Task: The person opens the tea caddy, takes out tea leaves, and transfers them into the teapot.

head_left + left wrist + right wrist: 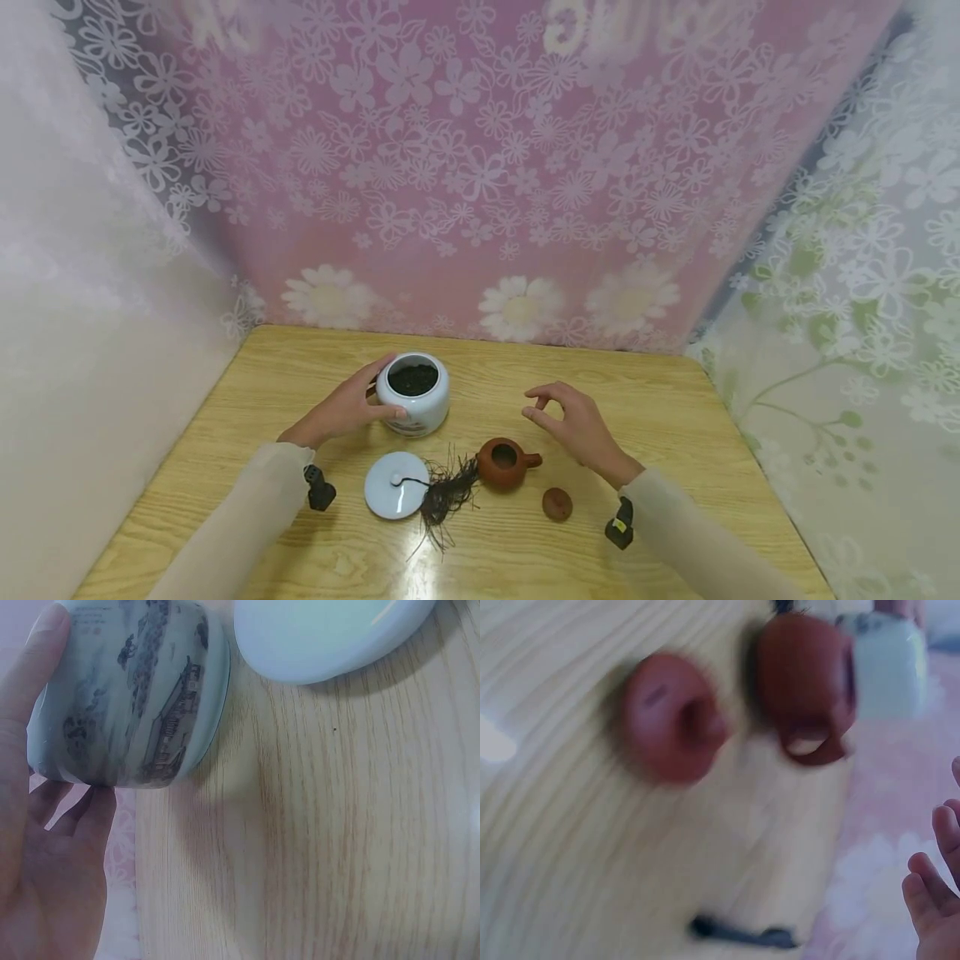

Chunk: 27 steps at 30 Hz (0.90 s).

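Note:
My left hand [345, 408] grips a white porcelain jar [423, 414] from the left side, thumb across its front and fingers behind. Dark, tea-like leaves [413, 380] fill much of the jar. In the left wrist view, the jar [127, 690] shows a painted landscape with a building. My right hand [577, 421] hovers over the table with loosely bent fingers and nothing between them. Nearest to it stands a small reddish-brown clay teapot [497, 473], uncovered, its handle pointing right. The teapot's round lid [557, 504] lies apart, knob up, and is blurred in the right wrist view.
The jar's white lid [384, 498] lies in front of the jar. A bundle of dark, thread-like strands [448, 496] spreads between that lid and the teapot. A slender black object [742, 934], blurred, appears low in the right wrist view. Floral curtains [465, 167] border the wooden table [660, 533].

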Each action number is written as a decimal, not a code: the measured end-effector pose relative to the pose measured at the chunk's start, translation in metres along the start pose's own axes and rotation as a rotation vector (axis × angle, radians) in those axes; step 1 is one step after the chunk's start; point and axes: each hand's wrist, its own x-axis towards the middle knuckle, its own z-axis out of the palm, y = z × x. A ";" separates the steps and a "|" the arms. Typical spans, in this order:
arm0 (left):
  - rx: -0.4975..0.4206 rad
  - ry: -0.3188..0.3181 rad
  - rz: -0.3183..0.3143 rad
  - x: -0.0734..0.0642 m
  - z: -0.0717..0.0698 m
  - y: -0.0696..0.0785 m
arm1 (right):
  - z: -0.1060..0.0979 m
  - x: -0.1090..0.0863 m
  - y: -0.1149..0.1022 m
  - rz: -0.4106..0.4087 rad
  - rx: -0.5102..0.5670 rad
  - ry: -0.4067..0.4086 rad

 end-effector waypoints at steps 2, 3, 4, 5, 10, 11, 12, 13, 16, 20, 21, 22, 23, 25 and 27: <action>0.004 0.001 0.000 0.000 0.000 0.000 | -0.002 -0.006 0.013 0.030 -0.021 -0.003; 0.005 0.001 0.000 0.000 0.000 -0.001 | -0.003 -0.009 0.020 0.047 -0.028 -0.007; 0.007 0.000 -0.001 0.000 0.000 -0.001 | -0.004 -0.012 0.026 0.055 -0.040 -0.012; 0.007 -0.001 -0.002 0.000 0.000 -0.001 | -0.004 -0.015 0.032 0.070 -0.043 -0.017; 0.013 0.001 0.001 0.001 0.000 -0.004 | -0.005 -0.026 0.058 0.131 -0.061 -0.053; 0.014 0.001 0.003 0.001 0.000 -0.004 | -0.004 -0.027 0.062 0.148 -0.058 -0.060; 0.013 0.002 0.005 0.001 0.000 -0.005 | -0.004 -0.028 0.066 0.162 -0.057 -0.068; 0.010 0.001 0.004 0.001 0.000 -0.005 | -0.004 -0.030 0.069 0.177 -0.057 -0.075; -0.003 -0.003 0.003 0.000 0.000 -0.003 | -0.004 -0.034 0.077 0.213 -0.076 -0.105; -0.015 -0.007 -0.002 -0.001 0.000 0.000 | -0.003 -0.039 0.085 0.237 -0.117 -0.139; -0.018 -0.008 -0.002 -0.001 0.000 0.000 | -0.003 -0.040 0.087 0.239 -0.124 -0.146; -0.021 -0.009 -0.002 -0.001 0.000 0.001 | -0.003 -0.041 0.088 0.242 -0.133 -0.151; -0.023 -0.009 -0.001 -0.001 0.000 0.001 | -0.003 -0.042 0.089 0.242 -0.138 -0.154; -0.032 -0.011 0.001 -0.002 0.000 0.002 | -0.004 -0.045 0.091 0.248 -0.149 -0.162; -0.038 -0.012 0.005 -0.001 0.000 0.002 | -0.005 -0.047 0.093 0.251 -0.160 -0.167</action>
